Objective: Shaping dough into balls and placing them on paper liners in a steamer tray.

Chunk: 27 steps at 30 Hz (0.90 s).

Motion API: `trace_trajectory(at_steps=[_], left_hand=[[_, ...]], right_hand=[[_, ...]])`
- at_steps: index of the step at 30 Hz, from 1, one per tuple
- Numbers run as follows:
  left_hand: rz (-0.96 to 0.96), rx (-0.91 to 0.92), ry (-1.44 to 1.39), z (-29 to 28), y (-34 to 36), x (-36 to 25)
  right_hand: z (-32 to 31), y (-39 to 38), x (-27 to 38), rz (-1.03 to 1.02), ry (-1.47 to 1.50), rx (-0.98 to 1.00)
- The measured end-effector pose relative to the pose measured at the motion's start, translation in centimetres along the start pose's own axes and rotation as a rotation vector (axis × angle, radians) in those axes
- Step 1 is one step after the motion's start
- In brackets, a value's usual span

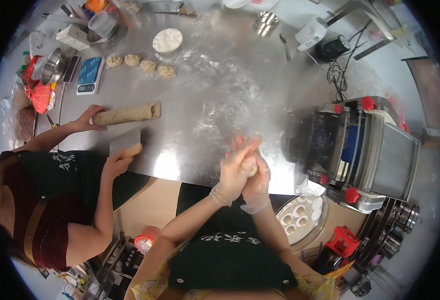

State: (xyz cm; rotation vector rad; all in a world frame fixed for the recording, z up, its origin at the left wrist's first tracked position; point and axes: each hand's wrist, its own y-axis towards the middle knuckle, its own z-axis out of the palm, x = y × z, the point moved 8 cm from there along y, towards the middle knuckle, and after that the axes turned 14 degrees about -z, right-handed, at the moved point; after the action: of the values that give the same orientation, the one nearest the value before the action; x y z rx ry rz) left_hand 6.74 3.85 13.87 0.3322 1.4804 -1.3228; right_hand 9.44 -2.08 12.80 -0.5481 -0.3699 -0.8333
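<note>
Both my hands wear clear plastic gloves and are pressed together over the steel table (205, 140). My left hand (232, 172) and my right hand (257, 182) enclose a small pale dough ball (252, 168), only partly visible between the palms. At the left, a co-worker's hand (87, 120) rests on a long speckled dough log (126, 115). The co-worker's other hand (120, 161) grips a wooden-handled metal scraper (125, 141) just below the log. Several lumpy dough portions (147, 65) lie in a row farther back, beside a digital scale (89, 75) and a bowl of flour (167, 40).
A dough roller machine (357, 150) occupies the right side, with cables (337, 75) behind it. Below the table edge at right sits an oval tray (322, 220) of white rounds. Steel bowls (54, 66) and bags (42, 97) crowd the left edge. The co-worker (55, 200) stands close on my left.
</note>
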Motion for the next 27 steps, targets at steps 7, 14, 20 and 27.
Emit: trace_trajectory(at_steps=[7,14,20,27], left_hand=[[0.235,0.282,0.059,-2.6,1.0,2.7],[-0.415,0.027,-0.147,-5.8,2.7,12.8],[0.141,-0.259,0.102,-12.3,4.2,8.8],[0.139,-0.05,-0.199,-10.7,5.7,10.6]], right_hand=[[-6.9,-2.0,-6.4,0.424,-0.092,-0.15],[-8.6,-1.0,-7.6,-0.118,-0.634,-0.425],[-4.3,7.0,-6.6,-0.473,-2.236,0.325],[-6.0,9.7,-9.2,-0.207,-2.575,0.265]])
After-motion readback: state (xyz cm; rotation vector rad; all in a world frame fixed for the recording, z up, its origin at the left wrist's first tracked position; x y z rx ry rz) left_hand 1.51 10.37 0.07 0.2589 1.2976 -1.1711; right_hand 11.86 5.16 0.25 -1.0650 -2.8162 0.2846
